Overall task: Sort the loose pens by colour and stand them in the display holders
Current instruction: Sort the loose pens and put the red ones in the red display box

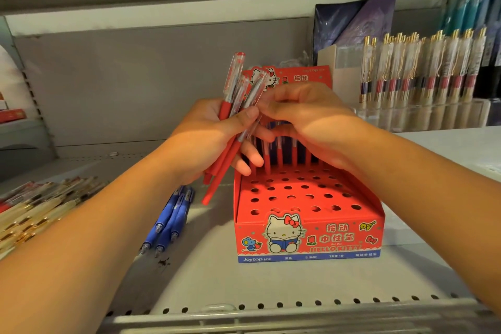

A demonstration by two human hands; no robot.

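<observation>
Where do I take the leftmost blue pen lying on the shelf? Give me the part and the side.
Take the leftmost blue pen at mid-barrel, from above and the left: it lies flat on the shelf, other blue pens crowd its right side, its left side is free.

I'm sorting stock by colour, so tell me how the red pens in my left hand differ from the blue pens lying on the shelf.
The red pens are gripped in a bunch by the left hand, caps up, above the shelf; the blue pens lie flat on it, untouched, left of the red display holder. Barrels differ: red against blue. Neither group stands in the holder yet.
</observation>
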